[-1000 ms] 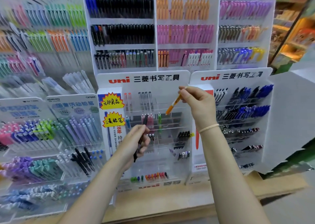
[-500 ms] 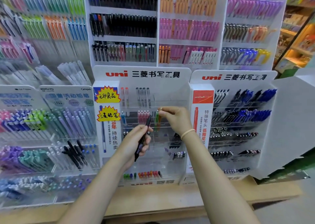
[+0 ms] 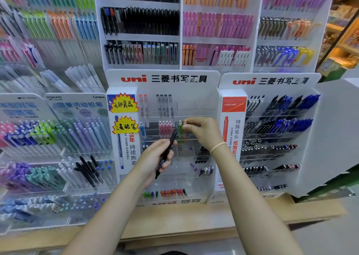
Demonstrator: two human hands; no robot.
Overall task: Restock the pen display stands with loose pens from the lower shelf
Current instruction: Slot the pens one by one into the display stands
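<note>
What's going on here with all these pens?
A person is restocking a clear uni display stand. The right hand pinches the top of an orange pen, which stands in a slot of the second row, right beside a green pen. The left hand holds a black pen in front of the stand, not yet placed. Many slots of the stand look unfilled.

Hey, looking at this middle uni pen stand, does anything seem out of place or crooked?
Yes: a purple pen lies slanted in the clear acrylic uni stand, low beside upright dark-capped pens. Otherwise the pink pens and green pen stand straight.
</note>
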